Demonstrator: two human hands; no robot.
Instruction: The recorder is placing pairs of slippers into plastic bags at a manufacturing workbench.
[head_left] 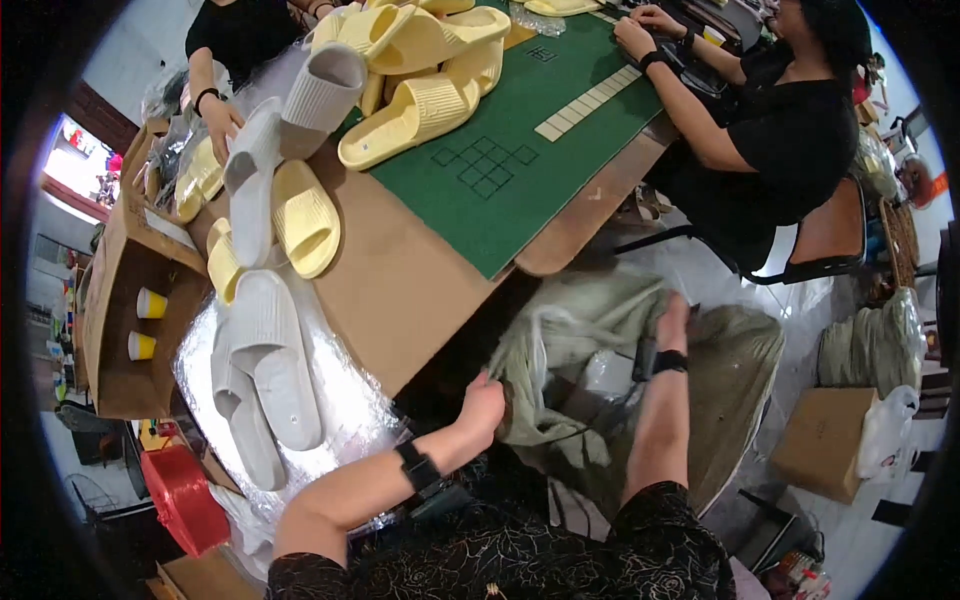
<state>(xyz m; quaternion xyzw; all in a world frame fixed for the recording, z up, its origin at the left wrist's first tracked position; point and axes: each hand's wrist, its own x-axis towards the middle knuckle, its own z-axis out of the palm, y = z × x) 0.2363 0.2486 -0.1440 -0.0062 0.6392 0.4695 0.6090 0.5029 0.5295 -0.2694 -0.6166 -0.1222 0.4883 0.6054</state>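
A large olive-green woven sack (740,400) lies open in front of me, beside the table. My left hand (483,408) is closed on the near left part of its rim. Over the far side of the mouth reaches my right hand (674,325); it touches the sack, but blur hides how its fingers lie. Between the hands, clear plastic-wrapped contents (607,376) show inside, along with something dark, too unclear to name. To the left on the table, a pair of grey slippers (282,365) rests on silvery plastic wrap (350,425).
Yellow slippers (415,115) and more grey ones (325,85) pile up by a green mat (530,190). Co-workers sit at the far left and right. A cardboard box (140,340) holding yellow cups stands left; another carton (825,440) and a chair (835,235) are right.
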